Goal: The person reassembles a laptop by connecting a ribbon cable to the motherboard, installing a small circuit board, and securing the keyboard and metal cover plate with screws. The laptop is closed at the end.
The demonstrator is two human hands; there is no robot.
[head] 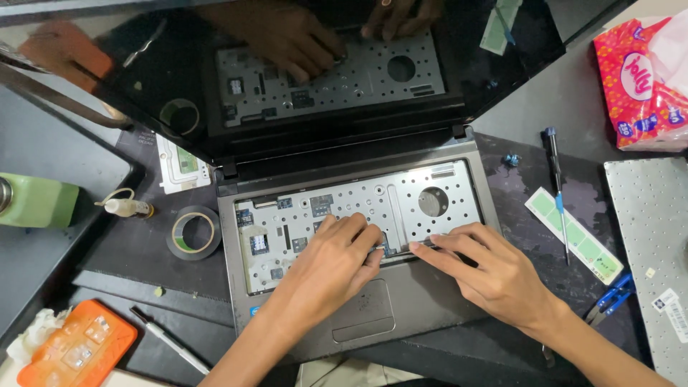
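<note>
The laptop (358, 236) lay open at the centre of the counter (545, 107), its keyboard removed so that the perforated metal tray (401, 201) was exposed. Both hands worked at the near edge of this tray, just above the touchpad (364, 309). The left hand (330, 269) rested palm-down with its fingers curled onto the tray edge, apparently to steady the chassis; its grip was narrow and held nothing that could be seen. The right hand (494, 276) lay flat, fingertips extended leftward to meet the left hand at the same edge; its grip was likewise narrow, and whether it pinched a small part could not be told. The dark screen (322, 72) mirrored both hands.

The removed keyboard (648, 244) lay face-down at the far right. A blue-handled screwdriver (555, 190) rested right of the laptop, within reach. A tape roll (193, 233) and small glue bottle (127, 208) sat to the left.
</note>
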